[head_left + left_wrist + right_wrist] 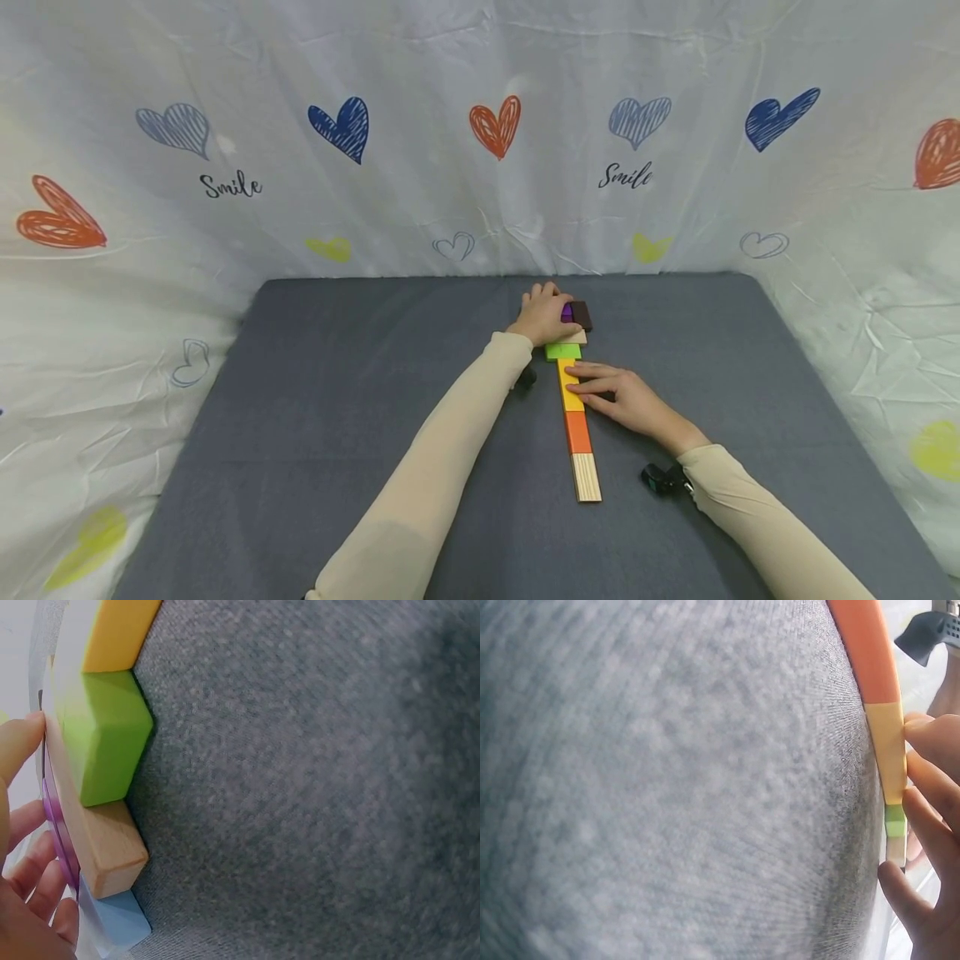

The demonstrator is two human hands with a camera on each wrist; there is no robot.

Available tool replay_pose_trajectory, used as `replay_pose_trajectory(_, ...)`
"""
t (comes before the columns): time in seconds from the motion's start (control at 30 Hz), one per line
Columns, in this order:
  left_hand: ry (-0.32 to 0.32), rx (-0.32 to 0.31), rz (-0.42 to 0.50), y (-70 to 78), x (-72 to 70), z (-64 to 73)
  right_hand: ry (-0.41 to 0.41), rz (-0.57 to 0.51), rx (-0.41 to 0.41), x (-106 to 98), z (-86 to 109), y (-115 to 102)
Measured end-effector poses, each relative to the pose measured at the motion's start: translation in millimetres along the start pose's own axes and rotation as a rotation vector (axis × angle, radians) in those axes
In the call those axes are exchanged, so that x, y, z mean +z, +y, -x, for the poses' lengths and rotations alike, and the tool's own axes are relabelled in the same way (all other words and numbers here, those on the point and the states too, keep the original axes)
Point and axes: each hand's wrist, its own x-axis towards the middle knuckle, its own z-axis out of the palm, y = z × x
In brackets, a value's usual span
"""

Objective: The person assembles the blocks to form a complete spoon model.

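Down the middle of the table runs a line of blocks: a striped pale wood block (587, 477), an orange block (577, 432), a yellow block (570, 392), then a green block (563, 352) set crosswise. Beyond it lie a pale wood block (116, 847), a purple block (567, 310), a dark brown block (581, 315) and a light blue block (120, 922). My left hand (543, 317) holds the purple block between thumb and fingers, covering part of this far end. My right hand (622, 400) rests its extended fingertips on the yellow block.
A dark grey cloth covers the table (360, 400). Behind it and at both sides hangs a white curtain (420, 183) printed with hearts. Small dark cameras (660, 479) are strapped at the wrists, close over the cloth.
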Motion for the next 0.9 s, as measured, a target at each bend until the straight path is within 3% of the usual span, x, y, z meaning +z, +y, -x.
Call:
replay_pose_trajectory(0.43,0.062,-0.054,-0.015,4.6,6.6,0.0,-0.008,-0.011,0.02,-0.4,0.9,-1.8)
replay_pose_trajectory(0.9,0.05,-0.053,-0.012,4.0,4.8,-3.0,-0.009,-0.011,0.016,0.3,1.2,-1.0)
